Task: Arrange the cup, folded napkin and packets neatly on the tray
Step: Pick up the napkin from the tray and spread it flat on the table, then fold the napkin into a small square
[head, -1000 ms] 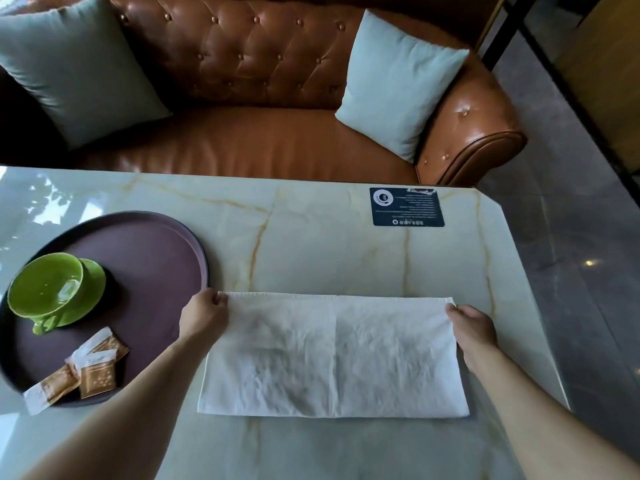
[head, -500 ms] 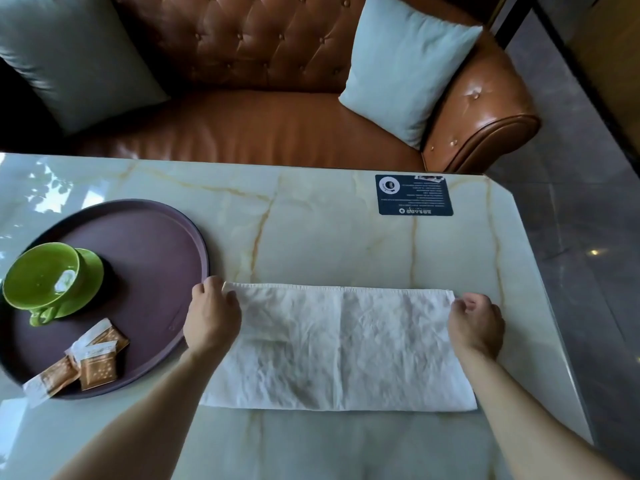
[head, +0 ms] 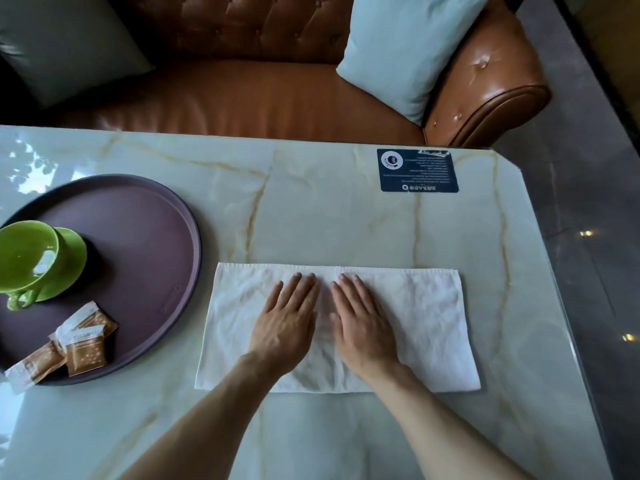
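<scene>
A white cloth napkin point(head: 422, 317), folded into a long rectangle, lies flat on the marble table just right of the tray. My left hand point(head: 285, 323) and my right hand point(head: 360, 323) press flat on its middle, side by side, fingers straight and pointing away from me. The round dark purple tray point(head: 152, 244) sits at the left. On it stand a green cup point(head: 27, 258) on a green saucer point(head: 74, 251), with several brown and white packets point(head: 81, 341) in a loose pile near the tray's front rim; one packet overhangs the rim.
The marble table point(head: 311, 209) carries a dark blue card point(head: 417, 170) at its far right. A brown leather sofa point(head: 242, 98) with pale cushions point(head: 405, 46) stands right behind the table. The table's right edge drops to a grey floor.
Both hands left the napkin's two far corners and came together at its middle, now lying flat on the cloth. The napkin looks narrower front to back than a second ago.
</scene>
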